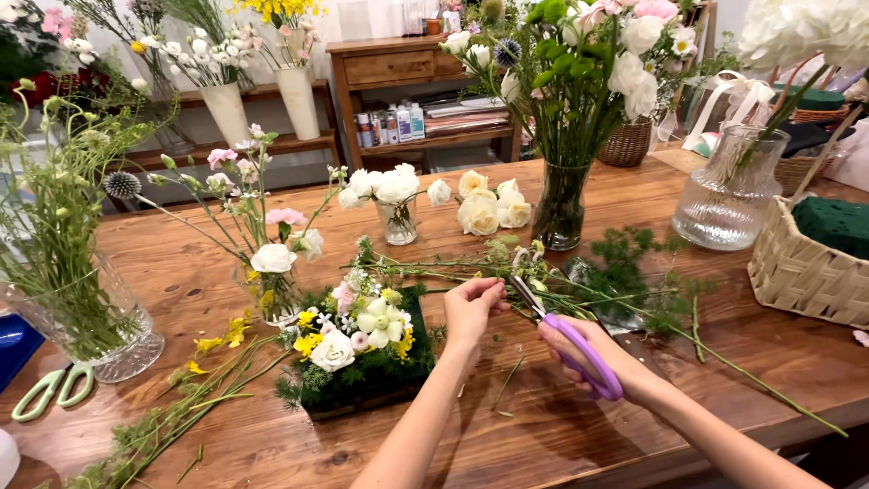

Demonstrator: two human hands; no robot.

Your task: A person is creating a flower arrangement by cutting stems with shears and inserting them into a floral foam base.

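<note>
Two hands at work over one wooden table point(561, 435). Our left hand point(471, 308) has its fingers pinched together on a thin green stem point(425, 268), which lies across the table just above a low flower arrangement point(358, 349). Our right hand point(588, 349) is closed through the handles of purple-handled scissors point(579, 349), whose blades point up and left toward the pinched stem; we cannot tell whether the blades touch it.

Near items:
- The arrangement, square and dark green at the base, is set with white, yellow and pink blooms, just left of our left hand.
- Loose greenery and cut stems point(625, 272) lie behind both hands.
- A small glass vase of white flowers point(396, 217) stands further back, with loose cream roses point(489, 208) beside it.
- A tall glass vase with a mixed bouquet point(561, 208) stands behind the greenery.

Outer items:
- A ribbed clear vase point(729, 195) stands at right, next to a woven basket point(806, 272).
- A cut-glass vase of green stems point(90, 335) stands at far left, with pale green scissors point(50, 391) lying below it.
- Yellow-flowered stems point(195, 398) lie along the front left.
</note>
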